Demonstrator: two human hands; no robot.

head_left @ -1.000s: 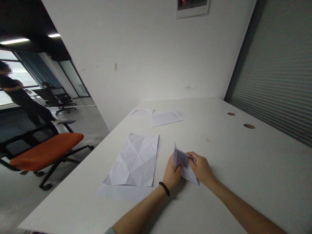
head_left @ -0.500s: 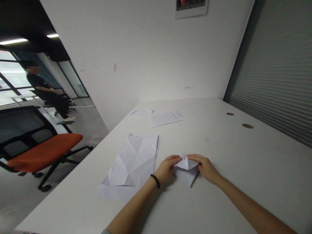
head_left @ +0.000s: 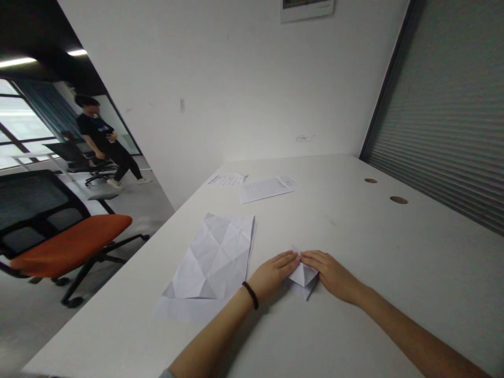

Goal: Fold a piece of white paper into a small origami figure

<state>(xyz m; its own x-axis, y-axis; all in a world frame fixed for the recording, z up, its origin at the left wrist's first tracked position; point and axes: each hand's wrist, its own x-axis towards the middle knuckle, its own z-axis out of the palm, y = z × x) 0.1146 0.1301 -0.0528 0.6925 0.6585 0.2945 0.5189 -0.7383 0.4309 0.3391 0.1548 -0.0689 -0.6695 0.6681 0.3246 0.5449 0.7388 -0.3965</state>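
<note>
A small folded piece of white paper (head_left: 303,275) lies on the white table, its pointed end towards me. From the left, my left hand (head_left: 272,270) has its fingers closed together on the paper's upper left part; a dark band circles that wrist. My right hand (head_left: 333,274) grips the upper right part, fingertips almost meeting those of the left near the top point. Both thumbs are mostly hidden. Left of my hands rests a creased sheet of paper (head_left: 216,257), on top of other white sheets.
Printed sheets (head_left: 268,189) lie farther back on the table (head_left: 334,336). Two round holes (head_left: 399,200) are near its right side, beside a ribbed panel (head_left: 441,126). An orange-seated chair (head_left: 74,244) stands left of the table. A person (head_left: 102,136) walks in the background.
My fingers have come closer together over the paper, and its raised upper flap now lies lower, under my fingertips. The background person has moved right. My view has shifted slightly.
</note>
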